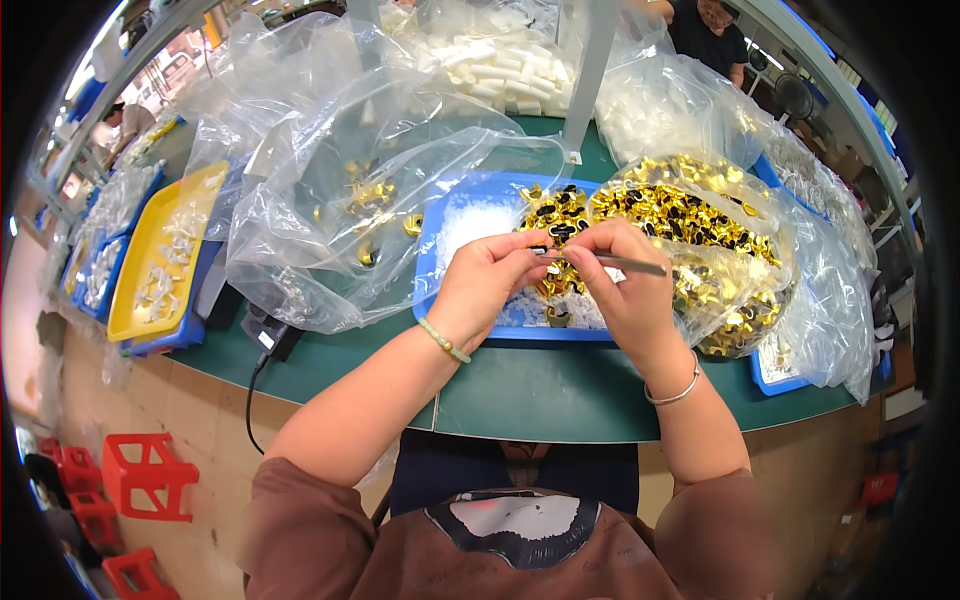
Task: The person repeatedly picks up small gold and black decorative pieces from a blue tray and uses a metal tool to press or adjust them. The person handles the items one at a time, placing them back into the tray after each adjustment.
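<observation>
Both my hands meet over a blue tray (520, 332) on the green table. Between thumb and fingertips, my left hand (482, 288) pinches a small black part (541, 250), mostly covered by the fingers. My right hand (632, 285) is closed around slim metal tweezers (638, 265), whose tip end points left at that part. Small white plastic pieces (468, 222) lie in the tray's left side and front. Shiny gold-and-black clips (560, 208) are heaped beyond my fingers. Right of the tray, an open clear bag (770, 215) is full of gold-and-black clips (690, 215).
A large clear bag (300, 240) with a few gold pieces spreads at left. Farther left sits a yellow tray (208, 200) of small parts. A black box (270, 330) trails a cable. White cylinders (505, 75) are piled behind a metal post (590, 80). A person (705, 35) is beyond.
</observation>
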### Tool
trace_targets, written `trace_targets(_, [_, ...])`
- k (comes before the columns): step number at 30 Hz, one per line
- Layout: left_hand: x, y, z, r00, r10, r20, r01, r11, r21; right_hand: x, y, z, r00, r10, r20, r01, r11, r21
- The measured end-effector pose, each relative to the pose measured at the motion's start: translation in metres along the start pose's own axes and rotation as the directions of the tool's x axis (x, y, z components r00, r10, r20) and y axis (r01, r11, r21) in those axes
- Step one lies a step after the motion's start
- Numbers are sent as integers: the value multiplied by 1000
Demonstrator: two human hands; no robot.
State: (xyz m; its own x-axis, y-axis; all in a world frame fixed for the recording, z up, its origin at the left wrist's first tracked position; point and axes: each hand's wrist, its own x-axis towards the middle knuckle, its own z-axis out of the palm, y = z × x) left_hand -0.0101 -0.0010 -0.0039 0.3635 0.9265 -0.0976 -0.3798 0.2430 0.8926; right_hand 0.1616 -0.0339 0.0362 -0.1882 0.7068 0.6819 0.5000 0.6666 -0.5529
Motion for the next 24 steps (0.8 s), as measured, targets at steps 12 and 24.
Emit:
trace_targets(12, [-1, 1, -1, 1000, -27, 12, 27, 999, 28, -2, 1, 3, 986, 168, -7, -167, 982, 89])
trace_targets(24, [-3, 6, 0, 998, -23, 64, 31, 992, -122, 1, 15, 1, 921, 387, -43, -349, 869, 350])
